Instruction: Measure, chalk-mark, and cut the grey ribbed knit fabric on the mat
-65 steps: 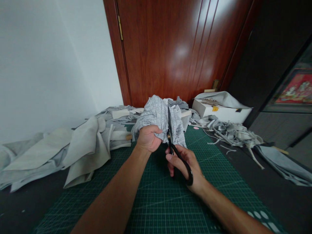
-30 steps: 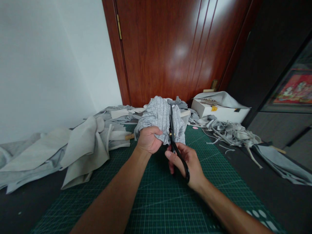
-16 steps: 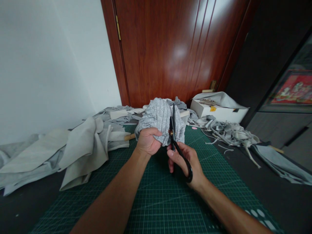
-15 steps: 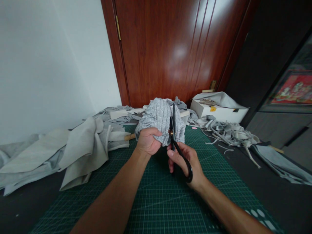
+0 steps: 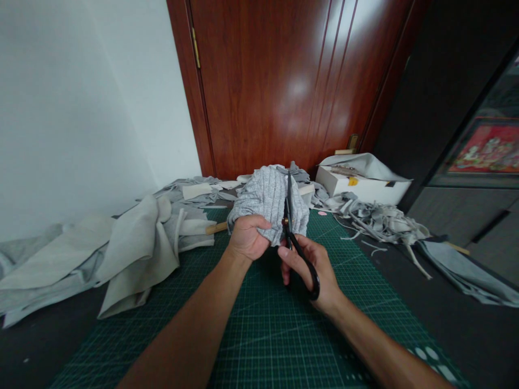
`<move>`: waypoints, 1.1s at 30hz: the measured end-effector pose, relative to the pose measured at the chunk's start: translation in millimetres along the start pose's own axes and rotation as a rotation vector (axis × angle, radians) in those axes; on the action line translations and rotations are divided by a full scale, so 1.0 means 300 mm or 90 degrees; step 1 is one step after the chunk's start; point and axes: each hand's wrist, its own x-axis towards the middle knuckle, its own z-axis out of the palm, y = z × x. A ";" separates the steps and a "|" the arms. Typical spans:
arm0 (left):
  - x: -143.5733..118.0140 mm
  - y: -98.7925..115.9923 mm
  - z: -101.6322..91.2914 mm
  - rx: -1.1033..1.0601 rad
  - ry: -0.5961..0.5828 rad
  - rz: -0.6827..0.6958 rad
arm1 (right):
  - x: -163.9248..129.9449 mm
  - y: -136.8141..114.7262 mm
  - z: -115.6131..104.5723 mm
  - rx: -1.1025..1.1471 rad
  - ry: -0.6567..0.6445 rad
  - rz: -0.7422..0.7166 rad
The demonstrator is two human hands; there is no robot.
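A bunched piece of grey ribbed knit fabric [image 5: 261,192] is held up over the far part of the green cutting mat [image 5: 259,335]. My left hand [image 5: 250,237] grips its lower edge, thumb on top. Black-handled scissors [image 5: 288,216] are in my right hand [image 5: 306,265], fingers through the loops. Their blades point away from me and lie against the right part of the fabric, nearly together. The fabric hides part of the lower blade, and whether it is cutting through cloth I cannot tell.
Pale fabric pieces [image 5: 133,248] are heaped on the left. At the right lie a tangle of grey strips [image 5: 381,219] and folded grey cloth [image 5: 466,270]. A white box [image 5: 365,186] stands at the back right, before a brown wooden door [image 5: 263,81].
The scissor blades have come closer together. The fabric has shifted slightly to the right and down, while both hands stay in nearly the same place.
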 end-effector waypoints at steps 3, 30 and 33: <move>0.001 -0.002 -0.004 -0.008 0.003 0.003 | 0.000 -0.002 0.001 -0.015 0.002 -0.002; 0.014 0.032 -0.003 -0.092 0.116 0.055 | -0.014 0.042 0.013 -0.158 0.031 0.028; 0.026 0.044 0.011 -0.138 0.141 0.082 | -0.018 0.056 0.014 -0.181 0.016 0.030</move>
